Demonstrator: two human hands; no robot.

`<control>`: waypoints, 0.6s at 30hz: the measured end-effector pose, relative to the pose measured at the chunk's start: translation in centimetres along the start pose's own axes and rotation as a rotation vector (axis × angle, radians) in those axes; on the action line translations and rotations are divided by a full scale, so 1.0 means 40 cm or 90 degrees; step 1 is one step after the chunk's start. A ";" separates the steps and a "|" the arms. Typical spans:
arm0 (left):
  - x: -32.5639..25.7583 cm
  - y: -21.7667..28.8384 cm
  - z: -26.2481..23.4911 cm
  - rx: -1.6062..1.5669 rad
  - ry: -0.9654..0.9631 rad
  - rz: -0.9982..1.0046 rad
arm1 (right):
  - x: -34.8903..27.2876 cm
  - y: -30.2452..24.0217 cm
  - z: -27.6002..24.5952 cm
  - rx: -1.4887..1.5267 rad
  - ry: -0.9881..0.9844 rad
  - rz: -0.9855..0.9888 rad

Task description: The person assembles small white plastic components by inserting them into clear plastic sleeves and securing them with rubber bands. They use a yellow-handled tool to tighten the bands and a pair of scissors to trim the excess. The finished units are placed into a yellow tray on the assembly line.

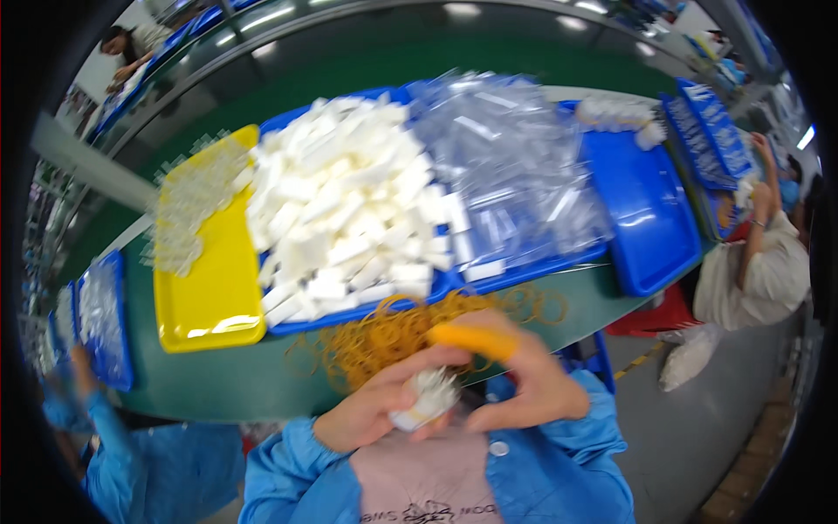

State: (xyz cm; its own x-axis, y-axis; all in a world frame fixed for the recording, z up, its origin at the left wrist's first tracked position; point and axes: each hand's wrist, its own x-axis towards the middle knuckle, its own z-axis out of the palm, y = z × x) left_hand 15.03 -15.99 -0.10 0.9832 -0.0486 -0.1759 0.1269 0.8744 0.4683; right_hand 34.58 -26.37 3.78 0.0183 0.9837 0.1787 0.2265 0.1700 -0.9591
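Close in front of my body, my left hand [375,403] grips a small white bundle [425,400] with thin clear or pale tips sticking up; blur hides its exact kind. A yellowish band seems to go round it. My right hand [532,375] is just to the right, thumb and fingers apart, with nothing visible between them. An orange finger cot [476,339] covers one of its fingers, which reaches across to the left fingertips. Just beyond both hands lies a loose heap of tan rubber bands [375,336] on the green table [201,384].
White foam blocks [340,192] heap over a blue tray, beside clear plastic bags [506,166]. A yellow tray [209,306] at left holds clear small parts [196,196]. At right, a blue tray [642,218] has white bundles [620,115] at its far end. Co-workers sit on both sides.
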 end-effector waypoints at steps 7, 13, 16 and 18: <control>0.028 0.003 0.083 0.180 0.148 0.183 | -0.040 -0.027 -0.069 -0.125 0.014 -0.046; -0.083 0.035 0.021 0.258 0.366 0.494 | -0.006 0.027 -0.412 -0.136 0.576 0.017; -0.114 0.061 -0.007 0.265 0.446 0.585 | 0.017 0.133 -0.634 -0.386 0.719 0.059; -0.131 0.075 -0.015 0.230 0.506 0.639 | 0.039 0.189 -0.735 -0.610 0.696 0.061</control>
State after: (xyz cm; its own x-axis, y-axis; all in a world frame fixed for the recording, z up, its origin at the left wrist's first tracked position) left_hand 10.19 -12.81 1.71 0.3417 0.9396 -0.0180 -0.4550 0.1821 0.8717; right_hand 64.93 -25.26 3.25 0.6886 0.3804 0.6173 0.7229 -0.4261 -0.5439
